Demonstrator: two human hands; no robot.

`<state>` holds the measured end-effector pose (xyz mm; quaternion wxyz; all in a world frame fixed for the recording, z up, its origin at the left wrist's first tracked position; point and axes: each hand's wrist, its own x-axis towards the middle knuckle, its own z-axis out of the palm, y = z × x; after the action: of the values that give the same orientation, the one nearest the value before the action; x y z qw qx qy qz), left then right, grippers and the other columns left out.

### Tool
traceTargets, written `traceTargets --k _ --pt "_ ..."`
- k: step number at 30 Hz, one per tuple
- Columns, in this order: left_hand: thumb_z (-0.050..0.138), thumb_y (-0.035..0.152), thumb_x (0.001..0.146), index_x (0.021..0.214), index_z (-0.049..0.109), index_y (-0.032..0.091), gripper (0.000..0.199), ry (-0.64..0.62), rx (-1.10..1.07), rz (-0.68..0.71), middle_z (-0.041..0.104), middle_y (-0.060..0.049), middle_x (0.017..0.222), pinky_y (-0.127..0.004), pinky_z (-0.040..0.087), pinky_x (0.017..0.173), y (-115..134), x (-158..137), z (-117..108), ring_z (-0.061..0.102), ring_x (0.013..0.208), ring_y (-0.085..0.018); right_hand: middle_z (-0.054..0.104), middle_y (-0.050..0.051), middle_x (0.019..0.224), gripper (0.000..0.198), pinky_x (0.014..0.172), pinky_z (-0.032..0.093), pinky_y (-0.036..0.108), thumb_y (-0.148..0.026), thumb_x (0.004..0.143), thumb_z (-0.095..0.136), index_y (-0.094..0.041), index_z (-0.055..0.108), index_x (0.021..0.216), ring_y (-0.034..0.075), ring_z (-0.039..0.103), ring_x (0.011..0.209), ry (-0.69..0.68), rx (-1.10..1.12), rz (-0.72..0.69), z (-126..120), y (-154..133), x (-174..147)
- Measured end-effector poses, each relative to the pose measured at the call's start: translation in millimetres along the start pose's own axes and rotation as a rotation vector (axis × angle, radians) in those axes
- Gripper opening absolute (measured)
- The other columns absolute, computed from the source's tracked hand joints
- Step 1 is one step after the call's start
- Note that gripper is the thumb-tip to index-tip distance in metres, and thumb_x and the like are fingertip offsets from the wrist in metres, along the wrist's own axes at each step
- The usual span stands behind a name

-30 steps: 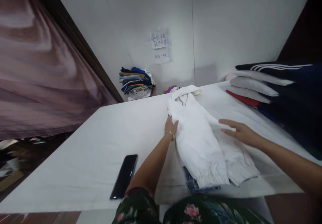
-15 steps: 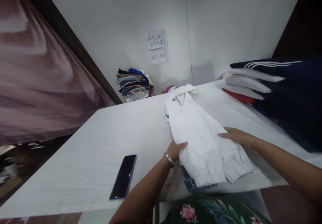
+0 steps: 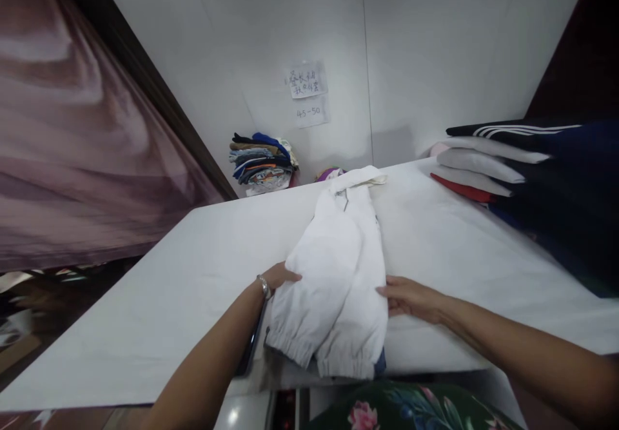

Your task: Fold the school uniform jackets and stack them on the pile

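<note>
A white jacket (image 3: 333, 249) with gathered elastic ends lies folded lengthwise on the table. Its collar end points at the wall and its elastic ends face me, with a bit of blue fabric showing at the lower corner. My left hand (image 3: 282, 275), with a silver bracelet at the wrist, pinches the jacket's left side, thumb on top and fingers hidden beneath. On the opposite side, my right hand (image 3: 411, 296) grips the right edge, thumb above and fingers curled below. A dark phone (image 3: 251, 347) lies partly covered by my left forearm and the jacket.
Folded clothes (image 3: 264, 162) are piled beyond the table's far edge. More folded garments (image 3: 478, 159) stack up at the right. White cloth covers the table (image 3: 193, 288). Handwritten paper signs (image 3: 308, 91) hang on the wall, and a pinkish curtain (image 3: 97, 140) drapes at left.
Both hands have shifted left, swinging the jacket's near end left over part of the phone. The collar end stays near the far edge.
</note>
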<state>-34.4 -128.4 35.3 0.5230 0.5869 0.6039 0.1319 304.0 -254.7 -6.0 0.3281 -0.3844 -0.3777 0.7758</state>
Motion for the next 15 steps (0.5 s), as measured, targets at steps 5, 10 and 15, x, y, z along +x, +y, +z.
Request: traceTargets --k 5,10,15 --pt "0.074 0.027 0.049 0.093 0.068 0.015 0.045 0.110 0.193 0.030 0.073 -0.008 0.098 -0.036 0.050 0.086 -11.1 5.5 6.8 0.063 0.102 -0.031 0.069 0.014 0.100 0.028 0.087 0.053 0.033 -0.027 0.082 0.065 -0.010 0.061 0.104 0.018 0.067 0.088 0.379 -0.023 -0.018 -55.9 -62.4 56.0" --pt "0.074 0.038 0.059 0.106 0.067 0.017 0.051 0.195 0.162 0.098 0.071 -0.006 0.108 -0.034 0.048 0.089 -9.9 -10.2 15.4 0.062 0.105 -0.029 0.067 0.009 0.078 0.021 0.073 0.055 0.027 -0.029 0.087 0.058 -0.010 0.059 0.094 0.015 0.065 0.072 0.569 -0.134 -0.001 -88.2 -108.6 119.1" --pt "0.077 0.040 0.055 0.110 0.065 0.019 0.060 0.191 0.167 0.108 0.070 -0.006 0.112 -0.036 0.046 0.094 -15.3 -27.9 20.2 0.060 0.110 -0.030 0.064 0.013 0.074 0.042 0.062 0.053 0.037 -0.044 0.071 0.074 -0.008 0.060 0.088 0.026 0.063 0.074 0.792 -0.377 0.081 -106.1 -128.3 164.2"
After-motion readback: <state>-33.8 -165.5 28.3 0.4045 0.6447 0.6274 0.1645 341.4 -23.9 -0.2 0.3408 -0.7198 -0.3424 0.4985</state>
